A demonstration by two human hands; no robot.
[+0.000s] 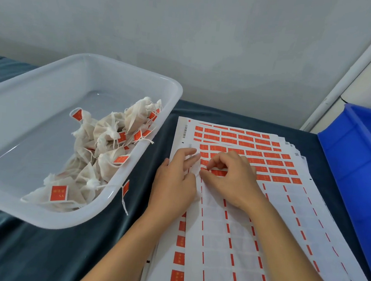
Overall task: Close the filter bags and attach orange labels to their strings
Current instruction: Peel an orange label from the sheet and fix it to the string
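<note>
On the counter (42, 251) lies a stack of label sheets (227, 244), right of a clear tub (156, 124) holding closed filter bags (103, 146) with orange labels. The left hand (174, 184) rests flat on the sheet, fingers released. The right hand (230, 178) pinches an orange label (204, 169) at the row's left end.

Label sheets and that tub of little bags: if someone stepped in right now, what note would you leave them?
Left hand: fingers extended, pressing flat on the top label sheet.
Right hand: fingers curled, picking at an orange label on the sheet's remaining rows.
Done: a pile of closed, labelled filter bags lies in the white tub.
Left: peel this label and stick it on a bag string. No unlabelled bag is in sight; the blue bin hides its contents.
</note>
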